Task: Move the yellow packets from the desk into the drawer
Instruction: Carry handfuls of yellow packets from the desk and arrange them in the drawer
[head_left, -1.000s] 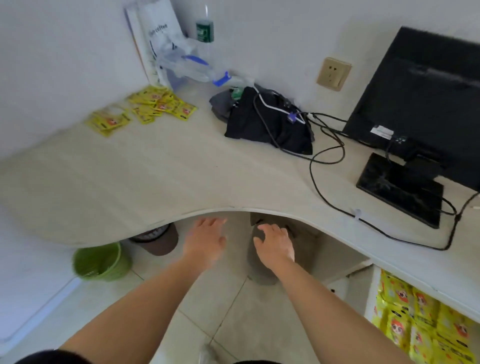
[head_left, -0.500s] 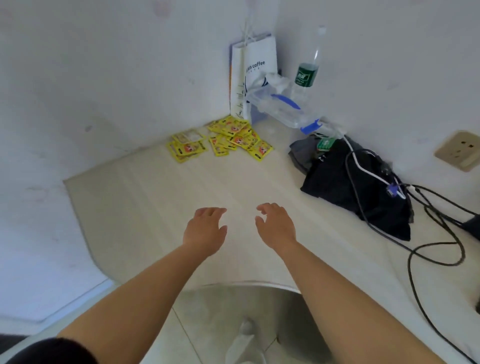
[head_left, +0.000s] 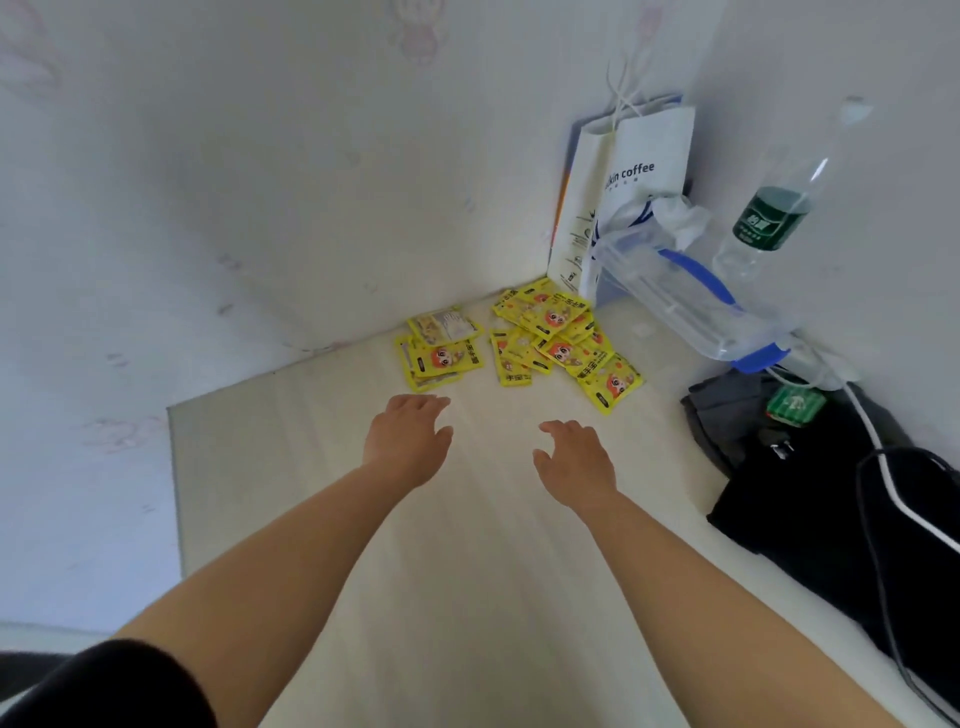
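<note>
Both the left hand (head_left: 410, 441) and right hand (head_left: 574, 460) hovered empty, fingers spread, short of the yellow packets (head_left: 550, 338) piled in the surface's (head_left: 322, 467) corner; overlapping sachets risked slipping or scattering when scooped.

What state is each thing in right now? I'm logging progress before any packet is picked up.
left hand: open, empty, short of the packets
right hand: open, empty, short of the packets
yellow packets: lying loose in two overlapping piles on the desk, untouched
water bottle: upright, capped
paper coffee bag: standing against the wall
clear plastic container: tilted, blue clips on its lid
black cloth: crumpled, cables across it
</note>
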